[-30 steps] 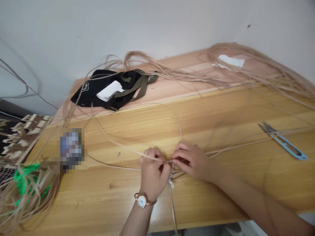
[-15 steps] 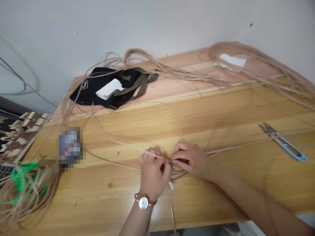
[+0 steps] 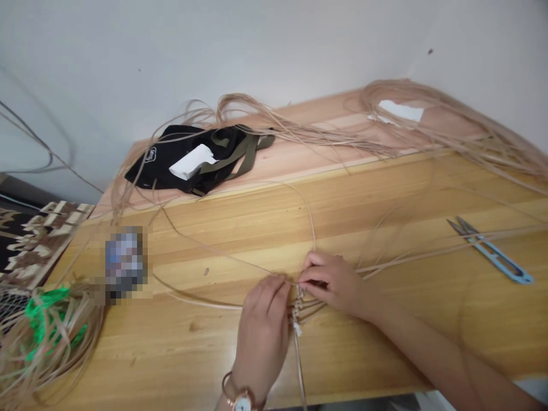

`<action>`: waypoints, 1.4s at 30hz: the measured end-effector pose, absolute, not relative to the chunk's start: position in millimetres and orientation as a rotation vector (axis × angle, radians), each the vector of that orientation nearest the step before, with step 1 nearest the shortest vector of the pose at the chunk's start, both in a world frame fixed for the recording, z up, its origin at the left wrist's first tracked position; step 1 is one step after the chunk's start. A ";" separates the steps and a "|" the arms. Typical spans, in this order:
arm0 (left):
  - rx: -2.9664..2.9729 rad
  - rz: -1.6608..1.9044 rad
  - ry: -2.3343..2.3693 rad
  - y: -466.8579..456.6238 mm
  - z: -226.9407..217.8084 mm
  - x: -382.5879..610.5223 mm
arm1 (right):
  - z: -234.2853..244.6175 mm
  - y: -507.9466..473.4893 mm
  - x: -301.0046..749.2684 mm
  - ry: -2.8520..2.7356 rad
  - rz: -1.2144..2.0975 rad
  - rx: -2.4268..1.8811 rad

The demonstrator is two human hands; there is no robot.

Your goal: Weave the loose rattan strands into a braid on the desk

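Pale cane weave (image 3: 297, 308): lying on the wood surface (image 3: 149, 354), just below both hands;
Left hand (image 3: 261, 337): fingers shut on a thin cane strip (image 3: 222, 254);
Right hand (image 3: 331, 285): pinching the weave up close, a good spot to keep it snug;

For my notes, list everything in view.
wooden table: one, yellow, centre
cane strands: many, pale tan, far edge, tabletop
black bag: one, black, far left
white paper: two, white, on bag and far right
thread snips: one, pale blue, right
strand bundle: one, tan and green, lower left
blurred object: one, unclear, left
patterned mat: one, brown, far left
woven knot: one, pale, between hands
wristwatch: one, rose gold, left wrist
left hand: one, pinching a strand
right hand: one, at the knot
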State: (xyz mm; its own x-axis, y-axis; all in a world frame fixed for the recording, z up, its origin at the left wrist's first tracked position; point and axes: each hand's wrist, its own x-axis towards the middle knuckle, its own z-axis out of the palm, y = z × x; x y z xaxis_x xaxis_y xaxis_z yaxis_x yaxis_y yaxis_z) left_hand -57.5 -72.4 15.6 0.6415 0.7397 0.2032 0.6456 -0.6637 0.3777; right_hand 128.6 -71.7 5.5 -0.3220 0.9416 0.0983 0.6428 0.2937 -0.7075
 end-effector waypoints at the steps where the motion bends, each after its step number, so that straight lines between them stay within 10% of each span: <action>1: 2.600 0.460 1.088 -76.5 14.4 -59.9 | 5.3 -72.0 128.6 -2.057 0.774 -1.407; 42: 2.584 0.233 0.953 -87.9 8.6 -65.1 | -2.9 -101.6 131.4 -2.395 0.246 -1.375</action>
